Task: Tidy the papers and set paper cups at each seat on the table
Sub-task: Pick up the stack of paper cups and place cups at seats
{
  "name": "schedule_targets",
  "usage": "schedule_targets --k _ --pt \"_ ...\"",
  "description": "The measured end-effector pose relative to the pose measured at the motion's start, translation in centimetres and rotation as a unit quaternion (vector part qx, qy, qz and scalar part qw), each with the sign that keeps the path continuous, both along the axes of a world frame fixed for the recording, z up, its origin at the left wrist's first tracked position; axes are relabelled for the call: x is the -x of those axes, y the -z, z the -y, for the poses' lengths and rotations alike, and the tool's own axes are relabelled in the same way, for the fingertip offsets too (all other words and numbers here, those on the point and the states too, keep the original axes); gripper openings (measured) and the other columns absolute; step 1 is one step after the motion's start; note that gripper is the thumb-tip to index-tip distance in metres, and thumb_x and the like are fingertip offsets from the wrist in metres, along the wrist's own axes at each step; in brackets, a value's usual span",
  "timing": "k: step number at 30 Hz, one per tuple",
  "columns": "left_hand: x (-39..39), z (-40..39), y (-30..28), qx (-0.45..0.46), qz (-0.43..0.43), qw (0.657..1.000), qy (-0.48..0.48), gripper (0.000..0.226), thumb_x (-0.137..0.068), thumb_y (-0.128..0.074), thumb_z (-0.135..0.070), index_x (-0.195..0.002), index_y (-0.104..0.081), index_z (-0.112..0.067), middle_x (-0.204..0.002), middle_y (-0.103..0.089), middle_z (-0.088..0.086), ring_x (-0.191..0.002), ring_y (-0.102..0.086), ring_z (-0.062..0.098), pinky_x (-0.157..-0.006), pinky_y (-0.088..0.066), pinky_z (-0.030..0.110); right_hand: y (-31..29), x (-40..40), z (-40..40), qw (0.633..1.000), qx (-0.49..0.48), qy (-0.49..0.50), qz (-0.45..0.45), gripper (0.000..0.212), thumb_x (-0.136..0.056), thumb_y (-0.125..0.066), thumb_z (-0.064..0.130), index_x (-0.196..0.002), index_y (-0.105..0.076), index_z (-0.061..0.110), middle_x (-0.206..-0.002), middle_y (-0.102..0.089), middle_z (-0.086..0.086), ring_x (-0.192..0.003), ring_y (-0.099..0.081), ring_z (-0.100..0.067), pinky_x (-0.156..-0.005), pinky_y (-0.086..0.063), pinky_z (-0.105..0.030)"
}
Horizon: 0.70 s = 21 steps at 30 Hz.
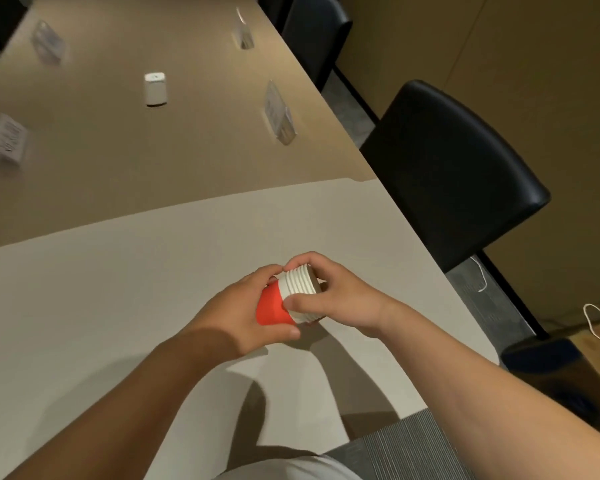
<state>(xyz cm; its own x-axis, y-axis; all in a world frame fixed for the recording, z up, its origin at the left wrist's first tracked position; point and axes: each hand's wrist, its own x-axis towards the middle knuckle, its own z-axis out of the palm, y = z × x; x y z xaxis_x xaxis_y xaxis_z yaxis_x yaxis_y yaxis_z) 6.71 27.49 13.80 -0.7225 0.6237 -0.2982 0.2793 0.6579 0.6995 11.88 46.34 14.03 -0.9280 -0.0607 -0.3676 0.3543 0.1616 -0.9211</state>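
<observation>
Left hand (253, 308) clamps red base of nested red-and-white paper cup stack (286, 299); right hand (329, 299) pinches white rims above pale table (118, 306). Best: peel one cup, twisting gently.

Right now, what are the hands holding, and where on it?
A cup stack, tipped sideways. The left hand grips its red base; the right hand pinches the white rims.
</observation>
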Motion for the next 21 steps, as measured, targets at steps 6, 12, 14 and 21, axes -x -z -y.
schedule_targets --k 6,12,14,21 --pt "-2.4 2.7 -3.8 -0.010 -0.132 0.991 -0.013 0.081 -0.062 -0.074 -0.069 -0.133 -0.039 -0.049 -0.118 -0.059 -0.024 -0.099 -0.061 0.008 -0.082 -0.058 0.032 -3.3 -1.9 3.6 0.999 0.008 0.023 -0.048 0.045 -0.075 -0.079 0.034 -0.114 -0.056 0.032 -0.119 -0.060 -0.004 -0.109 -0.062 -0.022 -0.079 -0.059 -0.034" --pt "-4.9 3.8 -5.3 -0.038 -0.161 0.986 -0.012 0.069 -0.062 -0.066 -0.074 -0.122 -0.042 -0.051 -0.108 -0.061 -0.024 -0.090 -0.063 0.006 -0.075 -0.058 0.033 -5.5 -6.8 5.4 0.985 -0.108 0.076 -0.113 0.045 -0.090 -0.064 0.040 -0.132 -0.049 0.031 -0.130 -0.052 0.014 -0.114 -0.057 -0.006 -0.095 -0.052 -0.031" --pt "-5.4 3.4 -5.2 -0.052 -0.164 0.985 -0.013 0.071 -0.061 -0.067 -0.076 -0.122 -0.041 -0.051 -0.107 -0.060 -0.024 -0.089 -0.062 0.005 -0.075 -0.058 0.032 -6.0 -8.6 4.8 0.968 -0.156 0.118 -0.158 0.022 -0.092 -0.062 0.029 -0.114 -0.065 0.026 -0.117 -0.060 0.013 -0.109 -0.058 -0.006 -0.091 -0.050 -0.029" --pt "-8.5 -4.3 -6.8 -0.103 -0.157 0.980 0.068 0.072 -0.060 -0.071 -0.074 -0.122 -0.046 -0.047 -0.106 -0.062 -0.020 -0.089 -0.063 0.006 -0.075 -0.058 0.034 -8.7 -15.6 -1.1 0.946 -0.243 0.146 -0.155 0.021 -0.094 -0.060 0.013 -0.107 -0.074 0.021 -0.098 -0.076 0.009 -0.090 -0.069 -0.007 -0.086 -0.054 -0.031"
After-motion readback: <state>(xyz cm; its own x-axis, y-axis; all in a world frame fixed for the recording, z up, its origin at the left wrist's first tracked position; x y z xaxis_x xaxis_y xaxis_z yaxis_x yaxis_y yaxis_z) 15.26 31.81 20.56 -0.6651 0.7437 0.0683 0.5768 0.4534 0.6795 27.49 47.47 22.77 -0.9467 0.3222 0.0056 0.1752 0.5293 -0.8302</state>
